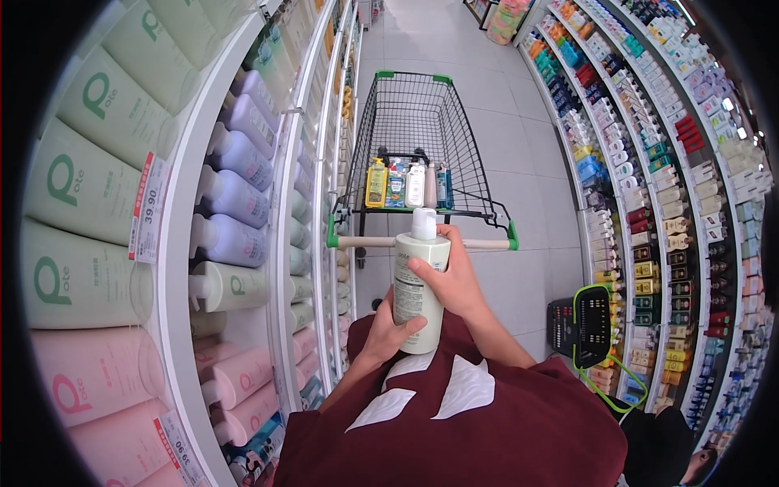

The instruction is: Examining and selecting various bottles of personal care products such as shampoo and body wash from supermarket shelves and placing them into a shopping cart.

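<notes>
A pale green pump bottle [418,292] with a white pump head stands nearly upright in front of my chest, its printed back towards me. My left hand [389,332] grips its lower left side, and my right hand [453,274] holds the upper right side, thumb across the front. Just beyond the bottle is the beige handle [365,241] of a black wire shopping cart [414,109] with green corners. At the near end of the cart stand several bottles, among them a yellow pump bottle [377,184] and a white one [415,185].
Shelves on my left hold large green bottles [67,182], purple pump bottles [240,240] and pink ones [243,377]. Long shelves of bottles [645,219] line the right side. A black shopping basket with a green rim [591,325] is at the right, near a person in black [660,447].
</notes>
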A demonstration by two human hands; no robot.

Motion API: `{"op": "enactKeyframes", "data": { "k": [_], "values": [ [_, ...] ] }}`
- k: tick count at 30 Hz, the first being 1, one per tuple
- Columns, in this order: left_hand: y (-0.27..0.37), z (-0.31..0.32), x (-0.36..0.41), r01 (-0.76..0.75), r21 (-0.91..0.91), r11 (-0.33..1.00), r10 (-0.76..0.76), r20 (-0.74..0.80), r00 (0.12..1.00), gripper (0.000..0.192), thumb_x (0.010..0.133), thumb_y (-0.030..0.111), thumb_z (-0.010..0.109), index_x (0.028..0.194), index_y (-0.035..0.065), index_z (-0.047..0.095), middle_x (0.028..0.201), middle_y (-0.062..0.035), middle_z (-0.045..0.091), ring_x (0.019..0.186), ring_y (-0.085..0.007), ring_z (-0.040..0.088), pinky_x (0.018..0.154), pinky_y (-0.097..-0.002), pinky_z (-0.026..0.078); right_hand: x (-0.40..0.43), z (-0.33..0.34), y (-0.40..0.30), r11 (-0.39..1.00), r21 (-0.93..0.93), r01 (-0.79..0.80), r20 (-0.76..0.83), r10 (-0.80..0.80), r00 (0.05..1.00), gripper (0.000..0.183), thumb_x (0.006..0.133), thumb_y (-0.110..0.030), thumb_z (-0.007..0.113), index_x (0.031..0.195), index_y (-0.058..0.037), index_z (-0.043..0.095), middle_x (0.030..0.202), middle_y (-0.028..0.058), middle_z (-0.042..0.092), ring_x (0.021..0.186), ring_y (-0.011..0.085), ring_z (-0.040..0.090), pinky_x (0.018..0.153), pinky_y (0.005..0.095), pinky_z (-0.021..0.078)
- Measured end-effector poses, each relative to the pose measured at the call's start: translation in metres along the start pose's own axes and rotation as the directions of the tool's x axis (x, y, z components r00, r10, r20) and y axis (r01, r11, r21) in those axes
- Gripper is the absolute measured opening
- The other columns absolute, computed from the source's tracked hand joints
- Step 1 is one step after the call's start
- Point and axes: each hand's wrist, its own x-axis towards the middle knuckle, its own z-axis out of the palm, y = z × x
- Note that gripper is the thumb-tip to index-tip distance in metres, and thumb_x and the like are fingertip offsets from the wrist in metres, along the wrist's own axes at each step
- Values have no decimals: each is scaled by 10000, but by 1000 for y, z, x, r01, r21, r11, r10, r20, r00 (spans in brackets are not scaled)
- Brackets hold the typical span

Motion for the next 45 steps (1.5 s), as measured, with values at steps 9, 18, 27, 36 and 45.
{"op": "enactKeyframes", "data": {
  "k": [9,18,27,36,45],
  "values": [
    [8,-2,-7,199,-703,683,34,302,953,907,852,693,432,1393,-34,380,1143,-266,560,911,-372,667,689,-483,581,-11,-8,14,678,640,-362,427,78,901,759,930,-325,642,1531,-90,243,1336,99,510,1259,184,458,1023,405,388],
    [2,-10,-18,140,-432,891,-67,181,981,952,879,743,386,1436,-27,331,1249,-253,536,999,-383,651,812,-520,576,-13,7,21,855,468,-222,271,100,957,858,884,-256,724,1540,-71,203,1113,127,653,1022,174,624,910,342,492],
    [-10,-14,-11,-4,1,1000,4,-208,978,681,861,288,719,1372,-29,398,1260,-137,531,1137,-202,540,992,-343,433,-18,6,39,961,200,-193,233,145,962,917,869,-229,753,1538,-19,163,1316,242,559,1222,271,543,1015,374,438],
    [-3,-4,39,4,297,955,113,-375,920,692,839,266,738,1371,-45,424,1255,-185,594,1118,-224,596,970,-351,461,9,-30,63,954,21,-298,357,271,894,834,887,-236,733,1516,-23,228,1380,177,481,1232,283,524,1018,376,433],
    [67,-27,114,-80,-116,990,69,-99,993,357,950,170,572,1236,-43,568,1184,-154,664,1122,-194,621,960,-347,474,127,-68,90,557,695,-455,281,373,884,576,900,-390,674,1304,-25,484,1157,132,645,1012,250,670,900,398,549]
  ]
}}
